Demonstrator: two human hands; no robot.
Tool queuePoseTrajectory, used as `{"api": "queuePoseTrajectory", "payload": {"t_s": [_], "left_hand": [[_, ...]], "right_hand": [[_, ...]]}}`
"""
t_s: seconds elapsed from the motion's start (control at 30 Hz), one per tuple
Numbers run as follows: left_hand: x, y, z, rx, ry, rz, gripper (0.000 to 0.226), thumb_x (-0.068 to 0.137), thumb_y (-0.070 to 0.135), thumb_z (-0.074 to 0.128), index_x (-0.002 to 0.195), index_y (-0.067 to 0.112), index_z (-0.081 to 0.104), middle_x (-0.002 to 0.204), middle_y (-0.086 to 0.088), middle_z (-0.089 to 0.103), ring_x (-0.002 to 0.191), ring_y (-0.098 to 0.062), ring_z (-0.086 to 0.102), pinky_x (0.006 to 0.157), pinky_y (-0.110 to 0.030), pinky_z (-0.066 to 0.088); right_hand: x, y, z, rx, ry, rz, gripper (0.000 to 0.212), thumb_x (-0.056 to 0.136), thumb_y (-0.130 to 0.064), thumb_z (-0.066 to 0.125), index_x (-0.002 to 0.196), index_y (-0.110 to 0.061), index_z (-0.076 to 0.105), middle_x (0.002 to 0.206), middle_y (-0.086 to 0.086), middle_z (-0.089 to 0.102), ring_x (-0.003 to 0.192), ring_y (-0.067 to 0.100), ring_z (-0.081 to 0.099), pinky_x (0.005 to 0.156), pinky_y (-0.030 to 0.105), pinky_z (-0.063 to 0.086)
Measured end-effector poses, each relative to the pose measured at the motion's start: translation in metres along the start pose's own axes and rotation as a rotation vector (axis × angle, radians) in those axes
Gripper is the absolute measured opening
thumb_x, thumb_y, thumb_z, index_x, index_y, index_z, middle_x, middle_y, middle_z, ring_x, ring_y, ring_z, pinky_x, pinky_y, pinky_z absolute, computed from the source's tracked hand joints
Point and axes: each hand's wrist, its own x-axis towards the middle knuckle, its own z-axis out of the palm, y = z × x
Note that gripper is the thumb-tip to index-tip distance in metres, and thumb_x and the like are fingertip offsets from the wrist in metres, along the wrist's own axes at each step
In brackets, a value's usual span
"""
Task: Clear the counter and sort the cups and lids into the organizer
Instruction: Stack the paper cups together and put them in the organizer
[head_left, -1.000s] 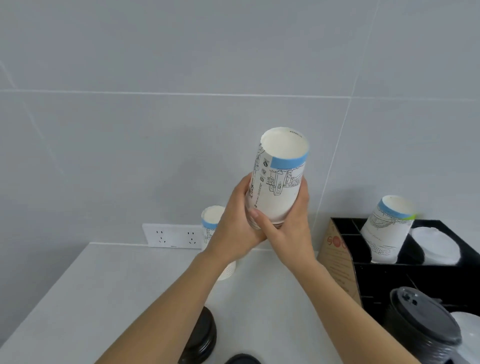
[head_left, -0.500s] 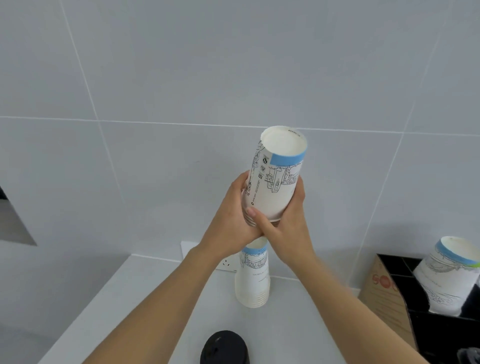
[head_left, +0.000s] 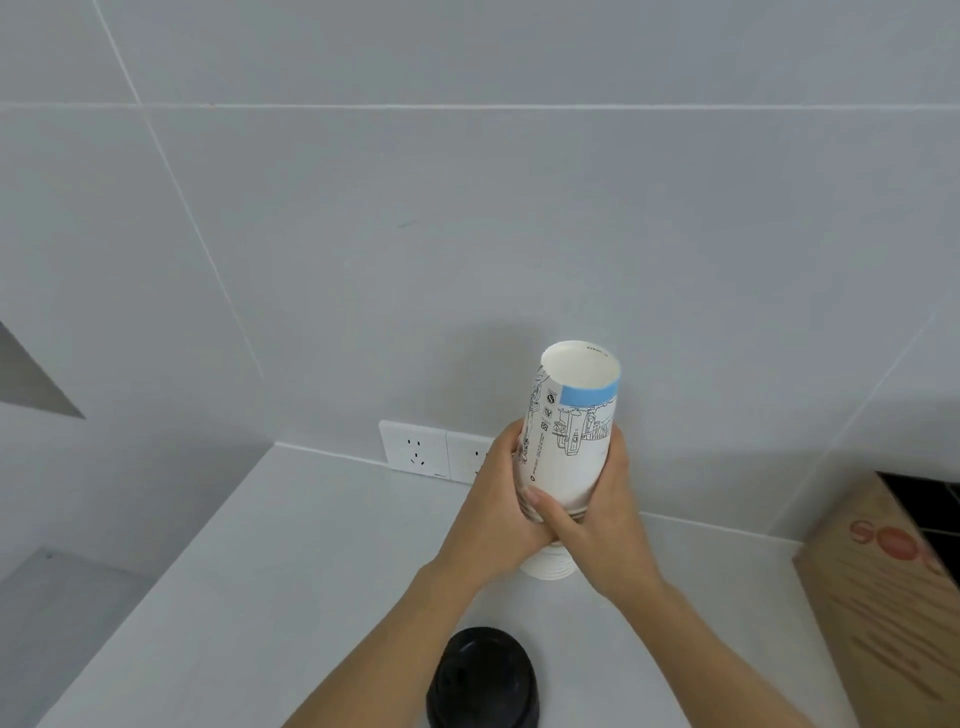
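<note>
A white paper cup stack (head_left: 571, 431) with a blue band and line drawings is held in both hands, mouth up and tilted slightly toward the wall. My left hand (head_left: 498, 514) wraps its left side; my right hand (head_left: 597, 514) grips its lower right. It sits over another white cup stack (head_left: 550, 566) standing on the counter, whose base alone shows under my hands. A pile of black lids (head_left: 483, 680) lies at the near edge. The black organizer (head_left: 930, 499) shows only at the far right, behind its brown cardboard side (head_left: 883, 587).
The white counter (head_left: 285, 571) runs from the left edge toward the organizer. A double wall socket (head_left: 431, 452) sits on the grey tiled wall just behind the cups. The counter's left edge drops off to a lower surface.
The held cups came down from above the counter stack onto it. The view swung left and down, so the organizer with its cup slid nearly out of frame.
</note>
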Motion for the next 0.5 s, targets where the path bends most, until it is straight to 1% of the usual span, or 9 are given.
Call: {"api": "queuePoseTrajectory", "payload": {"t_s": [0.07,0.13,0.17,0.2,0.27,0.3,0.37,0.43,0.5], "left_hand": [[-0.002,-0.016,0.005,-0.006,0.005,-0.059,0.087,0.063,0.02,0.084,0.112,0.067,0.029,0.128,0.026,0.049,0.12,0.001,0.05,0.097,-0.025,0.047],[-0.003,-0.023,0.006,0.008,0.007,-0.109,0.085,0.061,0.026,0.084,0.109,0.068,0.029,0.13,0.022,0.047,0.12,0.0,0.05,0.099,-0.029,0.047],[-0.002,-0.024,0.004,0.014,-0.021,-0.131,0.083,0.061,0.026,0.084,0.109,0.067,0.029,0.129,0.022,0.046,0.119,0.002,0.049,0.098,-0.026,0.047],[0.001,-0.023,0.001,0.031,-0.079,-0.148,0.082,0.063,0.024,0.083,0.11,0.063,0.03,0.127,0.024,0.046,0.117,0.008,0.048,0.096,-0.018,0.046],[0.008,-0.019,-0.021,0.125,-0.282,-0.191,0.083,0.068,0.018,0.083,0.119,0.054,0.028,0.127,0.025,0.045,0.112,0.017,0.044,0.086,-0.003,0.038],[0.014,-0.017,-0.034,0.187,-0.399,-0.243,0.085,0.071,0.02,0.081,0.128,0.049,0.025,0.131,0.02,0.044,0.116,0.012,0.044,0.087,-0.004,0.035],[0.022,-0.015,-0.058,0.317,-0.556,-0.396,0.082,0.078,0.025,0.075,0.139,0.041,0.023,0.136,0.006,0.043,0.124,-0.007,0.043,0.094,-0.02,0.035],[0.026,-0.017,-0.067,0.34,-0.535,-0.476,0.059,0.087,0.021,0.065,0.136,0.036,0.037,0.131,0.001,0.047,0.12,-0.013,0.048,0.089,-0.025,0.039],[0.028,-0.024,-0.061,0.239,-0.318,-0.42,0.035,0.09,0.014,0.057,0.123,0.026,0.056,0.123,-0.003,0.058,0.114,-0.018,0.056,0.086,-0.028,0.045]], "right_hand": [[-0.006,0.011,0.004,-0.02,-0.007,0.016,0.082,0.071,-0.038,0.073,0.126,-0.057,0.015,0.118,-0.054,0.033,0.117,-0.019,0.038,0.089,-0.001,0.033],[-0.009,0.017,0.006,-0.014,-0.023,0.021,0.079,0.072,-0.037,0.071,0.126,-0.058,0.017,0.122,-0.049,0.036,0.12,-0.013,0.041,0.092,0.004,0.035],[-0.008,0.018,0.004,-0.005,-0.045,0.029,0.079,0.073,-0.035,0.072,0.126,-0.059,0.019,0.123,-0.046,0.038,0.122,-0.01,0.042,0.093,0.007,0.037],[-0.007,0.019,-0.001,-0.004,-0.083,0.04,0.079,0.074,-0.032,0.074,0.124,-0.062,0.02,0.124,-0.045,0.039,0.122,-0.01,0.042,0.094,0.008,0.037],[-0.001,0.019,-0.019,-0.028,-0.238,0.078,0.081,0.075,-0.025,0.077,0.12,-0.064,0.021,0.123,-0.045,0.04,0.117,-0.017,0.041,0.088,0.001,0.035],[0.005,0.021,-0.031,-0.067,-0.341,0.125,0.078,0.076,-0.024,0.076,0.119,-0.061,0.023,0.124,-0.04,0.042,0.113,-0.019,0.043,0.085,0.0,0.036],[0.016,0.025,-0.055,-0.183,-0.518,0.228,0.066,0.078,-0.028,0.074,0.115,-0.058,0.029,0.123,-0.022,0.05,0.106,-0.01,0.051,0.082,0.007,0.041],[0.022,0.031,-0.069,-0.189,-0.536,0.311,0.054,0.078,-0.026,0.069,0.111,-0.057,0.04,0.117,-0.008,0.058,0.101,0.002,0.057,0.087,0.02,0.047],[0.023,0.038,-0.068,-0.042,-0.407,0.344,0.048,0.07,-0.02,0.06,0.112,-0.043,0.055,0.112,0.003,0.064,0.102,0.016,0.061,0.089,0.03,0.049]]}}
